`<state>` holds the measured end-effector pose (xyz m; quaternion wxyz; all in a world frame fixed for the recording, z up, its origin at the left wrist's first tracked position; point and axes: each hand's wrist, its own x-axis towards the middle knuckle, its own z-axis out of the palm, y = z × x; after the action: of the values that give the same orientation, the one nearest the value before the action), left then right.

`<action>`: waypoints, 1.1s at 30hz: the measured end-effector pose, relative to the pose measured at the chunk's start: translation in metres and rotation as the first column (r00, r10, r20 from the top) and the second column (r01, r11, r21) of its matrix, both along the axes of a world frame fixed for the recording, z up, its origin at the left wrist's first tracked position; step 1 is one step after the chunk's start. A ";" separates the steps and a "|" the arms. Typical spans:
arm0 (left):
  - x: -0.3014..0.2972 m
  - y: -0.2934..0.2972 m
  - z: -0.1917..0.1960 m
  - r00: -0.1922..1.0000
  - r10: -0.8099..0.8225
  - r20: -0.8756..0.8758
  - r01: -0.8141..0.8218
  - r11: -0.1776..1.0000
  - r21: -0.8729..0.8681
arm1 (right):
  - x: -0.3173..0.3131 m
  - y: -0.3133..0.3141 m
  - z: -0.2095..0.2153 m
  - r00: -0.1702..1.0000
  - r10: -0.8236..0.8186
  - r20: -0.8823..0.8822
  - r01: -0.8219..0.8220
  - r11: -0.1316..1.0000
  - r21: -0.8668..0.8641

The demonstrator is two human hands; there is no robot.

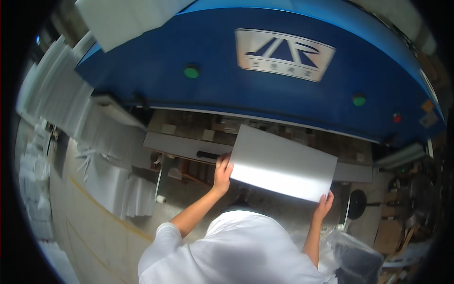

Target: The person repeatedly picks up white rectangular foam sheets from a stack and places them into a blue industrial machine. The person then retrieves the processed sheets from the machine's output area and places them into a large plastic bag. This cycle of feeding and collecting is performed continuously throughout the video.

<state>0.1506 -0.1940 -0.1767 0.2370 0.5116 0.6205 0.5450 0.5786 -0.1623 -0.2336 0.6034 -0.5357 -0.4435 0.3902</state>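
Blue machine housing (265,90) fills the upper half of the view, curved by the lens, with green round buttons (191,72) on its face and a grey feed ledge (182,146) running below it; stacks of white sheets (56,99) stand at the left along the floor. Both hands are raised in front of the ledge with a large pale sheet (283,163) between them; the left hand (222,171) pinches its left edge, fingers curled over the top face, and the right hand (324,203) grips the lower right corner from below. Held by opposite edges, the sheet stays flat and tilted, its far edge reaching toward the dark slot under the housing; that edge lies near the ledge, whether touching I cannot tell. Open room lies to the right by a dark round stand (357,204); a clear plastic bag (352,253) crowds the right elbow.
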 end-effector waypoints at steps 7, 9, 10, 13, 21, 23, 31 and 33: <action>-0.112 0.145 -0.050 0.971 0.240 -0.018 -0.236 0.963 0.127 | -0.123 0.156 0.029 0.839 0.140 0.525 -0.261 0.951 0.164; -0.134 0.183 -0.061 0.986 0.155 -0.065 -0.153 0.988 0.031 | -0.133 0.199 0.024 0.845 0.228 0.484 -0.342 0.926 0.162; -0.140 0.199 -0.071 0.991 0.102 -0.084 -0.104 0.994 -0.021 | -0.137 0.215 0.019 0.845 0.267 0.463 -0.376 0.913 0.158; -0.162 0.224 -0.107 0.767 0.220 -0.602 -0.120 0.972 0.203 | -0.147 0.252 0.007 0.765 0.274 0.582 -0.379 0.923 0.064; -0.152 0.231 -0.103 0.737 0.115 -0.666 -0.078 0.993 0.085 | -0.110 0.284 -0.051 0.335 0.121 0.934 -0.281 0.959 -0.023; -0.164 0.228 -0.120 0.660 0.112 -0.743 -0.032 0.992 0.122 | -0.111 0.280 -0.055 0.188 0.113 0.976 -0.292 0.955 -0.055; -0.110 0.161 -0.028 0.704 0.274 -0.655 -0.239 0.960 0.145 | -0.101 0.201 -0.004 0.850 -0.037 0.525 -0.065 0.982 0.175; -0.111 0.123 -0.019 0.901 -0.018 -0.434 0.073 0.991 0.110 | -0.093 0.187 0.032 0.848 -0.206 0.489 0.062 0.954 0.295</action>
<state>0.0401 -0.0706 -0.1960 0.0742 0.6477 0.6105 0.4498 0.4860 0.0246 -0.2015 0.5558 -0.5638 -0.5978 0.1260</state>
